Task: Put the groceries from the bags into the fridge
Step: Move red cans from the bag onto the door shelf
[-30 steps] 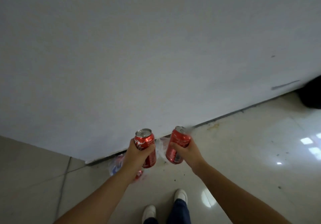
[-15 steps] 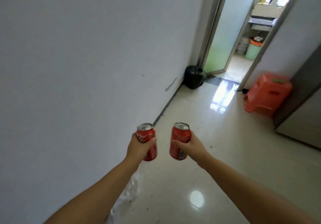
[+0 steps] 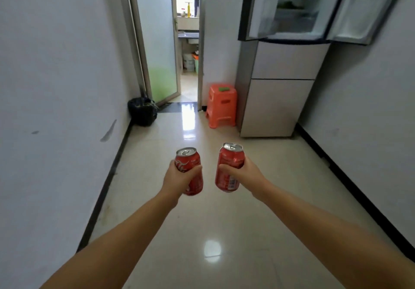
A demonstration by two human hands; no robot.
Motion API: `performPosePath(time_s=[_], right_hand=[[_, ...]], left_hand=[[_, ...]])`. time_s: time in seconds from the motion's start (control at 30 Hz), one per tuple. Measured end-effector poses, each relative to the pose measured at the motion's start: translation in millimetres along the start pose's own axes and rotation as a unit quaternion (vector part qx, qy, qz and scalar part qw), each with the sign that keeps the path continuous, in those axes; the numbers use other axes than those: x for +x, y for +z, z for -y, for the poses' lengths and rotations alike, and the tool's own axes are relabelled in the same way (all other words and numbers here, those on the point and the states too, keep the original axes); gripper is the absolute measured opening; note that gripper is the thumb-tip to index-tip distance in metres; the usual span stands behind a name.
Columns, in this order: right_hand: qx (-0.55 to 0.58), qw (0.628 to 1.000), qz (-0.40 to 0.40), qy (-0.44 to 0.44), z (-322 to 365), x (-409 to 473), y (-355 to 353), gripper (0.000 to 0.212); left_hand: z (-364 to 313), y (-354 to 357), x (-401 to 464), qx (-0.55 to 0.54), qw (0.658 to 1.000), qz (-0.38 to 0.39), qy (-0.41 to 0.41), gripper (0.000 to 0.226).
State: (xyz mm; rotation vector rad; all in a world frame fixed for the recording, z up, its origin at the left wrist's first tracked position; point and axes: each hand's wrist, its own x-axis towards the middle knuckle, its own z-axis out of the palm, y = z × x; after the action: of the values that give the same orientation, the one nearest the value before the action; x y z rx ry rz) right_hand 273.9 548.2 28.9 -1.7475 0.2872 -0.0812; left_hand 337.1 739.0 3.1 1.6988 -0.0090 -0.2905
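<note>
I hold two red soda cans out in front of me over the tiled floor. My left hand (image 3: 177, 180) grips the left can (image 3: 189, 165), upright with its silver top showing. My right hand (image 3: 247, 174) grips the right can (image 3: 230, 165), tilted slightly, label facing me. The fridge (image 3: 280, 86) stands ahead at the right against the wall, both upper doors swung open, shelves visible with something green inside. No grocery bags are in view.
An orange plastic stool (image 3: 221, 105) stands left of the fridge. A black bin bag (image 3: 142, 111) sits in the left corner by an open doorway (image 3: 187, 41) to another room. White walls bound a narrow corridor on both sides.
The view has swung right from the left wall and the floor bags to face down the corridor toward the fridge. Both hands still hold the cans in front of me.
</note>
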Motion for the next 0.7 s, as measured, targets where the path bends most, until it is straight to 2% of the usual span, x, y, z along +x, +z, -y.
performPosePath(time_s=[0.13, 0.33, 0.57, 0.63, 0.7], right_hand=[[-0.003, 0.998, -0.068, 0.007, -15, -36, -114, 0.05], [-0.005, 0.986, -0.168, 0.015, -40, -69, -265, 0.054], [0.041, 0.968, -0.244, 0.032, -65, -38, -364, 0.029], [0.046, 0.966, -0.253, 0.031, -67, -15, -388, 0.029], [0.048, 0.965, -0.255, 0.032, -66, 11, -413, 0.037]], left_hand=[[-24, 111, -19, -0.006, 0.997, 0.071, -0.002, 0.063], [-61, 262, -42, -0.047, 0.984, 0.17, -0.025, 0.047], [-92, 376, -9, -0.036, 0.971, 0.235, -0.031, 0.042], [-100, 403, 16, -0.028, 0.97, 0.242, -0.018, 0.046], [-111, 429, 46, -0.021, 0.968, 0.25, -0.009, 0.051]])
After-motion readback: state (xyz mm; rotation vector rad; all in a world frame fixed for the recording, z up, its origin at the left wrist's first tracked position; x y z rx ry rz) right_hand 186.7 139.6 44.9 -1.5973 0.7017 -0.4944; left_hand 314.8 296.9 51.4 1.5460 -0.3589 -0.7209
